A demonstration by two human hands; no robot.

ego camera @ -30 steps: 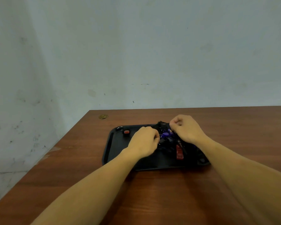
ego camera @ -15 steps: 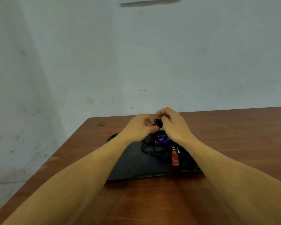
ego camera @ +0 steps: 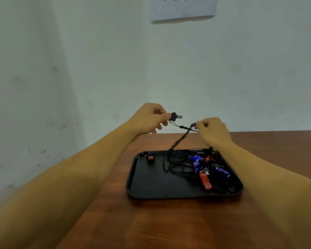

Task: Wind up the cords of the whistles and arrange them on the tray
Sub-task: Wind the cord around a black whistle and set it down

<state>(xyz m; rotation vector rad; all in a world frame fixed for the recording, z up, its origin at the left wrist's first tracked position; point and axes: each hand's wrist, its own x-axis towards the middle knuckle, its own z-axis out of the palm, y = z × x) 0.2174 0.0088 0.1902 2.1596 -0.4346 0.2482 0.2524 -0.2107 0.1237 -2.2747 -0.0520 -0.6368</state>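
Pinched in the left hand (ego camera: 148,118), a black whistle (ego camera: 175,116) was held up above the far edge of the bench (ego camera: 169,221), its thumb and forefinger closing the grip on the whistle's body. The right hand (ego camera: 212,131), at three o'clock from the left, pinched the whistle's black cord (ego camera: 180,139) close to where it joined the whistle, probably to draw it taut and free of the rest. From there the cord dropped toward six o'clock into the black tray (ego camera: 144,184), where it ran into a tangle of cords (ego camera: 180,164). That heap lay in the tray's right half with purple whistles (ego camera: 197,161) and a red whistle (ego camera: 206,181) caught in it. One small wound whistle (ego camera: 150,158) sat apart at the tray's ten o'clock corner, seemingly already arranged. Lifting likely served to separate this cord before winding.
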